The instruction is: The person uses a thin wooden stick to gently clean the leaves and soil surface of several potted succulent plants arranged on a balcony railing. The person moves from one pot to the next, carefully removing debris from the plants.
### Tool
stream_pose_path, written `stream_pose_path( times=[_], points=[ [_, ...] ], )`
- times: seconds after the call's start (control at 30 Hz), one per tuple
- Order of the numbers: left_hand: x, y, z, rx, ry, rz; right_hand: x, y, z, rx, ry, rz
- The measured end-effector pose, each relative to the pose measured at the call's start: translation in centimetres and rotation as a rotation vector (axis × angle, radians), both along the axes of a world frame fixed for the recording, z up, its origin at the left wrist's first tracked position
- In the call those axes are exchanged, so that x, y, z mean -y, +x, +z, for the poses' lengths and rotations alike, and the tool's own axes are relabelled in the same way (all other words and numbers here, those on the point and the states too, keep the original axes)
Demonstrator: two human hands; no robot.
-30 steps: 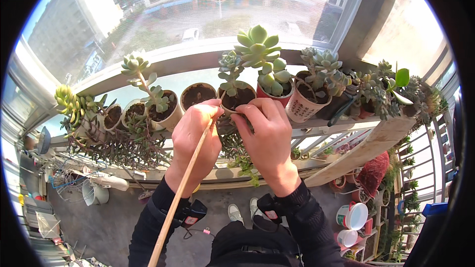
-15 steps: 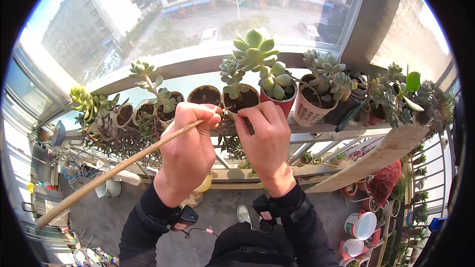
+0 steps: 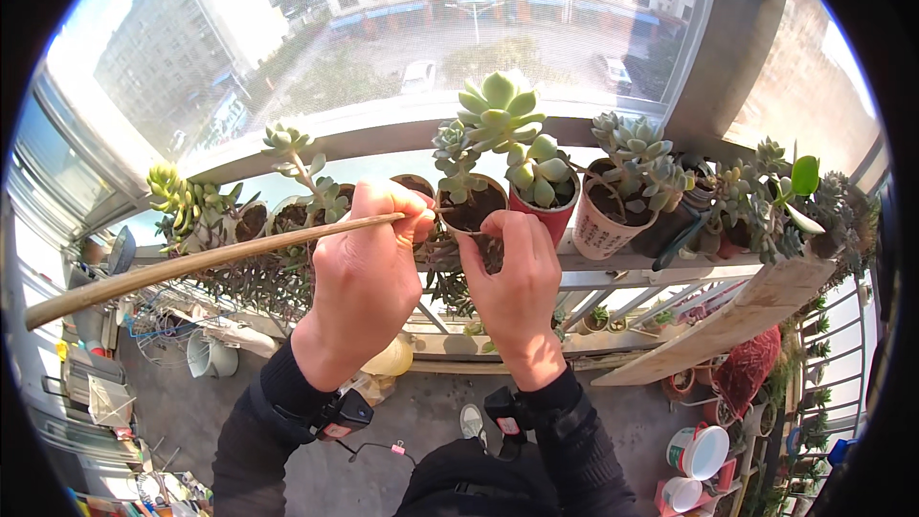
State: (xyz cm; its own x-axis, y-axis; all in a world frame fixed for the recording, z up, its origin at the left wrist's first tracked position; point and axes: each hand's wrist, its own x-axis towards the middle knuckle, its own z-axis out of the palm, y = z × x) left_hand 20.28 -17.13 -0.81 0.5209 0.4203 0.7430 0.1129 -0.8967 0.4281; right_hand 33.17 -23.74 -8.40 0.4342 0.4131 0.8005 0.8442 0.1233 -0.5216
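My left hand [image 3: 369, 278] is closed round a long wooden stick [image 3: 191, 266], whose thick end reaches out to the far left. Its thin end lies by the near rim of a small round flowerpot [image 3: 479, 215] of dark soil. A pale green rosette succulent [image 3: 499, 110] and a smaller grey-green one [image 3: 458, 158] rise at that pot. My right hand [image 3: 517, 278] has its thumb and fingers bent at the pot's near right rim, seemingly pinching it; the fingertips are partly hidden. Just right stands a red pot [image 3: 550, 220] with a plump succulent.
A white printed cup [image 3: 603, 225] with a succulent stands further right, before more potted plants [image 3: 742, 196]. Trailing succulents [image 3: 239, 282] hang at the left of the ledge. A slanting wooden board [image 3: 718, 325] juts out at right. White buckets [image 3: 704, 452] stand below on the floor.
The stick has swung to a flatter angle, its thick end rising on the left. My left hand has turned with it. My right hand stays by the pot rim, fingers slightly shifted.
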Motion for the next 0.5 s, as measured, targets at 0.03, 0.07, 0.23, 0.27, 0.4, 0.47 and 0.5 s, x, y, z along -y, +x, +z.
stream_pose_path(
  times=[0.03, 0.07, 0.23, 0.27, 0.4, 0.47, 0.5],
  points=[
    [-0.3, 0.3, -0.1, 0.015, 0.005, 0.003, 0.0, 0.0, 0.0, 0.000, 0.003, 0.002],
    [-0.8, 0.6, -0.1, -0.009, 0.083, -0.006, 0.0, 0.0, 0.0, -0.006, 0.002, 0.007],
    [-0.3, -0.2, -1.5, -0.029, 0.072, -0.057, 0.1, 0.1, -0.1, -0.005, 0.015, 0.009],
    [-0.4, -0.4, -1.7, -0.020, 0.037, -0.031, 0.1, 0.1, -0.1, -0.010, 0.022, 0.015],
    [-1.2, 0.4, -2.8, 0.072, -0.058, -0.042, 0.0, 0.0, -0.2, -0.013, 0.030, 0.012],
    [-0.9, 0.4, -2.9, 0.066, -0.092, -0.014, 0.0, 0.0, -0.3, -0.029, 0.043, 0.021],
    [-0.9, 0.4, -3.0, 0.052, -0.117, -0.015, 0.0, 0.1, -0.3, -0.030, 0.045, 0.022]
  ],
)
